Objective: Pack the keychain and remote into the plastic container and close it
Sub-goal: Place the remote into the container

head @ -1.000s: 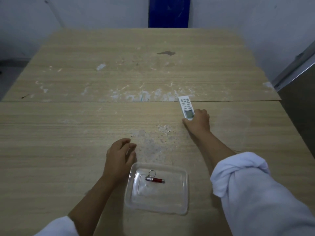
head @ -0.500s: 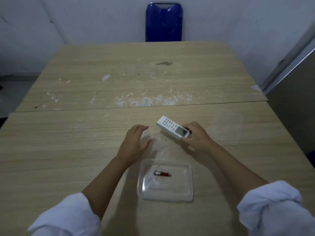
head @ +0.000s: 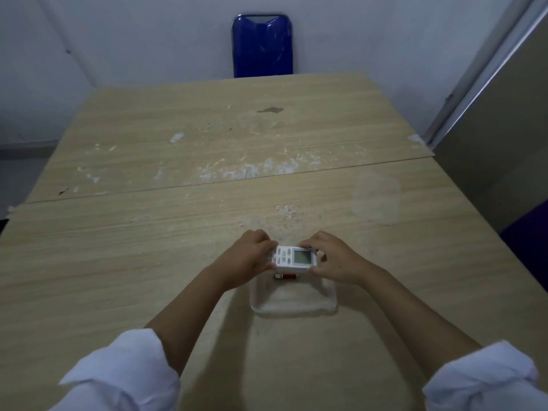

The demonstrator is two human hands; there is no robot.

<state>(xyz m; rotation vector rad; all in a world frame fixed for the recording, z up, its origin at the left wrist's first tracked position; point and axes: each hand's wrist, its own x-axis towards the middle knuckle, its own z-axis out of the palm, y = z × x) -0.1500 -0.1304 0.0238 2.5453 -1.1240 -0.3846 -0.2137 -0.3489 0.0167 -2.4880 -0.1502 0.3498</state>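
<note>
A white remote [head: 294,257] with a small screen lies crosswise above the far edge of the clear plastic container [head: 293,304]. My left hand [head: 247,259] grips its left end and my right hand [head: 335,262] grips its right end. The small red keychain [head: 286,276] lies inside the container, just under the remote, partly hidden by it. A clear lid [head: 375,200] rests flat on the table at the far right, hard to make out against the wood.
The table [head: 148,232] is pale wood, two tops joined by a seam, with white scuff marks. A blue chair back [head: 262,44] stands beyond the far edge. A grey panel [head: 504,143] closes off the right side.
My right hand has carried the remote from the table's middle back towards me and turned it crosswise over the container. My left hand has come in and taken hold of its left end.
</note>
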